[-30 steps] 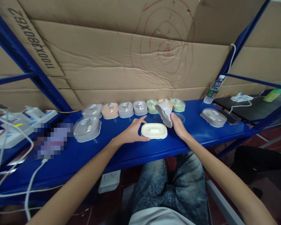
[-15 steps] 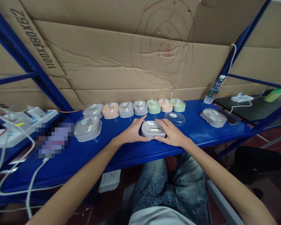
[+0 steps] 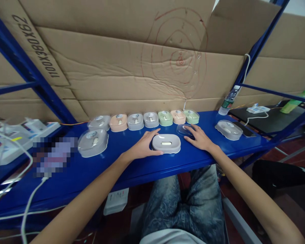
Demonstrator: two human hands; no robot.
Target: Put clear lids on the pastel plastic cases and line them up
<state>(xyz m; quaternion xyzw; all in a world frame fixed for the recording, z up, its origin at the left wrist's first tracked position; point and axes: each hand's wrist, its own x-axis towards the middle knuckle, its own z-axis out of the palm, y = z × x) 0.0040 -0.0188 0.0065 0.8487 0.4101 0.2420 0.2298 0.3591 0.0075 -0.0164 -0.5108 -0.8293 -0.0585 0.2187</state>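
A grey oval plastic box (image 3: 166, 148), with a small whitish bar in the slot on its top, sits near the table's front edge. My left hand (image 3: 142, 145) is curved around its left end, thumb at the front and fingers behind. Just to the right and farther back lies a clear plastic lid (image 3: 181, 130), flat on the table. The spread fingers of my right hand (image 3: 199, 138) reach over the lid's right part and appear to touch it, though whether they grip it cannot be made out.
Along the cardboard wall (image 3: 104, 81) runs a row of lidded boxes, including a green box (image 3: 165, 119) and a peach box (image 3: 118, 124). Lidded grey boxes stand left (image 3: 93, 145) and right (image 3: 228, 130). A water bottle (image 3: 227, 103), a phone (image 3: 246, 130) and white cables (image 3: 30, 196) are around.
My right hand has let go of the grey box's right end and moved right and back to the clear lid. My left hand stays at the box.
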